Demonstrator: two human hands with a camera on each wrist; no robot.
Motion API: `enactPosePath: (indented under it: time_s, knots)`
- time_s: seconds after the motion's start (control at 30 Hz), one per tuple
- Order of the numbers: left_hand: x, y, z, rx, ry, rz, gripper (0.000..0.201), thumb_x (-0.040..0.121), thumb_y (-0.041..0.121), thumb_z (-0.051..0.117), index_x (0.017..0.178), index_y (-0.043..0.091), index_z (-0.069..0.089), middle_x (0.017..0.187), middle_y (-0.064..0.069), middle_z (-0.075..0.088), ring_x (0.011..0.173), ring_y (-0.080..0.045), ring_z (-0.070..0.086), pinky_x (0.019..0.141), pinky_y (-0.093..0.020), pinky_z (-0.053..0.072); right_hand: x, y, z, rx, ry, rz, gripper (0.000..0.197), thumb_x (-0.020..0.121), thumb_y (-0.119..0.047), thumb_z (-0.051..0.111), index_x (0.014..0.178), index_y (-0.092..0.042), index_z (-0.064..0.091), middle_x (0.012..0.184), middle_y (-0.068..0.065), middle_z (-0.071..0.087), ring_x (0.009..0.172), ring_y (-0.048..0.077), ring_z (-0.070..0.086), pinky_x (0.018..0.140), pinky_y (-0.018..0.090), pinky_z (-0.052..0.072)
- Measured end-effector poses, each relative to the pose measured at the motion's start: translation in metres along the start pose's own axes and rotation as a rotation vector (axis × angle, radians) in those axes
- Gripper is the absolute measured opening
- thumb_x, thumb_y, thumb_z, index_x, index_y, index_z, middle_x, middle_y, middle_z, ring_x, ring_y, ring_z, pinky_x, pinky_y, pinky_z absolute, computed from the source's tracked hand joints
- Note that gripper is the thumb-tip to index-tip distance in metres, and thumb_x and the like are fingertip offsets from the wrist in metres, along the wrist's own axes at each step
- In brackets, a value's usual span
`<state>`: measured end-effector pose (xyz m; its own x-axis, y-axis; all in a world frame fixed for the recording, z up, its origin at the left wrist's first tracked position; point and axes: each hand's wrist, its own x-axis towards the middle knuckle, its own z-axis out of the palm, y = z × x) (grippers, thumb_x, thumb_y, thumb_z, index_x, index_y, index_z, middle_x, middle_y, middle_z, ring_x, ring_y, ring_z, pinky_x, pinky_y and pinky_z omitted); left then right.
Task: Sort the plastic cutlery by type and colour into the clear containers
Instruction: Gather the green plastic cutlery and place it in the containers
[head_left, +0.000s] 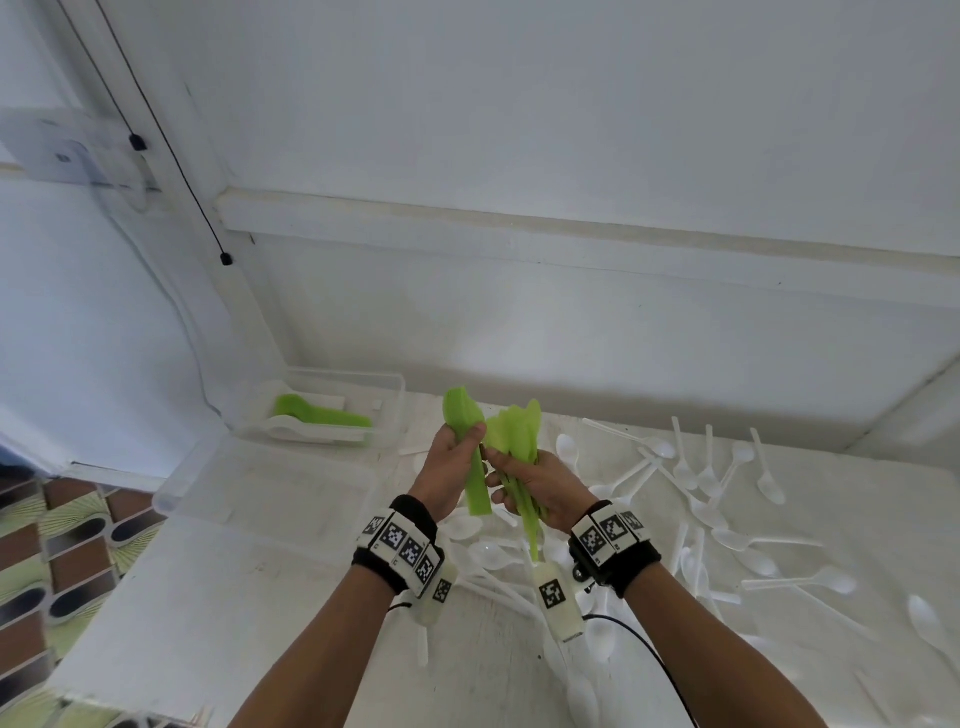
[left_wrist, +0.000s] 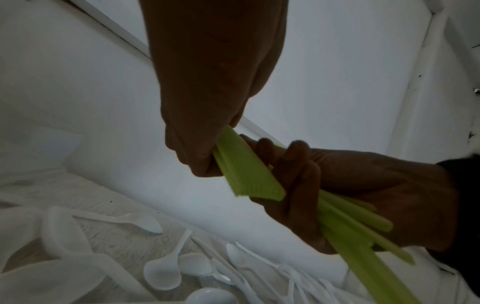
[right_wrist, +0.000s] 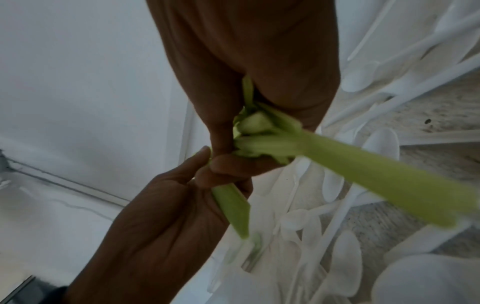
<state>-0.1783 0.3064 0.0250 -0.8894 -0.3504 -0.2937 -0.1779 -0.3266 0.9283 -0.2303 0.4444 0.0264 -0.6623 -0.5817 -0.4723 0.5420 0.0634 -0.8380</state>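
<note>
My left hand (head_left: 457, 457) grips a neat stack of green spoons (head_left: 470, 452), bowls up, handles down (left_wrist: 249, 174). Beside it, touching, my right hand (head_left: 530, 480) holds a looser bunch of green spoons (head_left: 517, 441) whose handles fan out below the palm (left_wrist: 358, 232). Both hands hover above the white table (head_left: 779, 670). A clear container (head_left: 332, 410) at the back left holds green spoons (head_left: 322, 413) and white cutlery. A second clear container (head_left: 270, 488) stands in front of it; what it holds cannot be seen.
Many white plastic spoons (head_left: 717, 499) lie scattered over the table under and to the right of my hands. A white wall (head_left: 571, 338) closes the back. The table's left edge (head_left: 104, 597) drops to a patterned floor. A black cable (head_left: 649, 654) runs from my right wrist.
</note>
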Motion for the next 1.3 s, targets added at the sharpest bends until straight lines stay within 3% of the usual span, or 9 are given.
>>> enactPosePath:
  time_s: [0.13, 0.27, 0.4, 0.5, 0.63, 0.77, 0.93, 1.13, 1.3]
  knots:
    - [0.005, -0.005, 0.000, -0.039, 0.065, -0.024, 0.023, 0.104, 0.026, 0.055, 0.109, 0.004, 0.053, 0.079, -0.009, 0.059, 0.068, -0.019, 0.057, 0.066, -0.036, 0.050, 0.003, 0.007, 0.003, -0.010, 0.159, -0.222, 0.030, 0.094, -0.021, 0.072, 0.107, 0.005, 0.069, 0.086, 0.015, 0.075, 0.058, 0.021, 0.065, 0.046, 0.023, 0.043]
    - [0.007, -0.004, -0.002, -0.050, 0.011, -0.004, 0.024, 0.105, 0.026, 0.052, 0.110, 0.003, 0.055, 0.085, -0.013, 0.059, 0.070, -0.019, 0.055, 0.071, -0.035, 0.047, 0.000, 0.009, 0.005, -0.158, 0.279, -0.405, 0.031, 0.082, -0.025, 0.084, 0.093, 0.001, 0.072, 0.083, 0.018, 0.074, 0.062, 0.019, 0.063, 0.051, 0.028, 0.046]
    - [0.004, -0.003, -0.001, -0.133, 0.019, -0.003, 0.016, 0.106, 0.019, 0.049, 0.107, 0.005, 0.057, 0.087, -0.007, 0.063, 0.077, -0.019, 0.062, 0.072, -0.031, 0.049, -0.002, 0.008, 0.009, -0.211, 0.358, -0.452, 0.028, 0.079, -0.033, 0.087, 0.087, -0.009, 0.076, 0.077, 0.006, 0.074, 0.062, 0.012, 0.062, 0.055, 0.027, 0.053]
    - [0.003, 0.000, 0.001, -0.174, 0.010, -0.030, 0.012, 0.107, 0.014, 0.046, 0.111, 0.005, 0.052, 0.096, -0.007, 0.063, 0.081, -0.018, 0.069, 0.078, -0.035, 0.053, -0.003, 0.014, 0.013, -0.273, 0.422, -0.514, 0.021, 0.081, -0.036, 0.085, 0.083, -0.016, 0.077, 0.073, -0.002, 0.074, 0.064, 0.020, 0.066, 0.061, 0.032, 0.057]
    - [0.004, 0.004, 0.003, -0.195, 0.017, -0.031, 0.037, 0.099, 0.030, 0.062, 0.117, 0.001, 0.049, 0.105, -0.018, 0.061, 0.091, -0.028, 0.066, 0.079, -0.040, 0.056, 0.000, 0.020, 0.014, -0.385, 0.467, -0.584, 0.015, 0.085, -0.033, 0.082, 0.083, -0.019, 0.078, 0.071, -0.005, 0.074, 0.061, 0.015, 0.067, 0.061, 0.024, 0.054]
    - [0.001, 0.002, -0.003, -0.196, -0.009, -0.009, 0.034, 0.103, 0.029, 0.055, 0.114, -0.003, 0.055, 0.099, -0.025, 0.063, 0.091, -0.035, 0.065, 0.086, -0.056, 0.054, -0.003, 0.015, 0.012, -0.368, 0.309, -0.502, 0.010, 0.087, -0.034, 0.080, 0.088, -0.023, 0.078, 0.075, -0.005, 0.076, 0.065, 0.014, 0.073, 0.059, 0.025, 0.056]
    - [0.004, -0.001, -0.008, -0.257, 0.013, -0.033, 0.024, 0.105, 0.023, 0.051, 0.090, 0.006, 0.057, 0.083, -0.009, 0.061, 0.075, -0.022, 0.064, 0.075, -0.042, 0.054, 0.000, 0.014, 0.011, -0.252, 0.235, -0.366, 0.030, 0.089, -0.043, 0.075, 0.093, -0.013, 0.078, 0.083, 0.008, 0.076, 0.070, 0.016, 0.070, 0.069, 0.037, 0.061]
    - [0.001, -0.005, -0.017, -0.094, -0.061, -0.029, 0.015, 0.102, 0.023, 0.056, 0.104, 0.008, 0.059, 0.097, -0.002, 0.063, 0.087, -0.019, 0.061, 0.073, -0.032, 0.050, -0.005, 0.004, 0.004, -0.149, 0.116, -0.276, 0.016, 0.093, -0.021, 0.073, 0.098, -0.006, 0.073, 0.087, 0.001, 0.076, 0.056, 0.015, 0.054, 0.053, 0.025, 0.046]
    - [-0.002, -0.004, -0.010, -0.038, -0.086, 0.025, 0.016, 0.104, 0.017, 0.052, 0.108, 0.004, 0.061, 0.084, -0.001, 0.070, 0.069, -0.010, 0.063, 0.066, -0.024, 0.051, -0.005, 0.008, 0.002, -0.320, 0.168, -0.310, 0.024, 0.090, -0.033, 0.076, 0.087, -0.010, 0.069, 0.070, 0.000, 0.066, 0.044, 0.017, 0.050, 0.045, 0.025, 0.039]
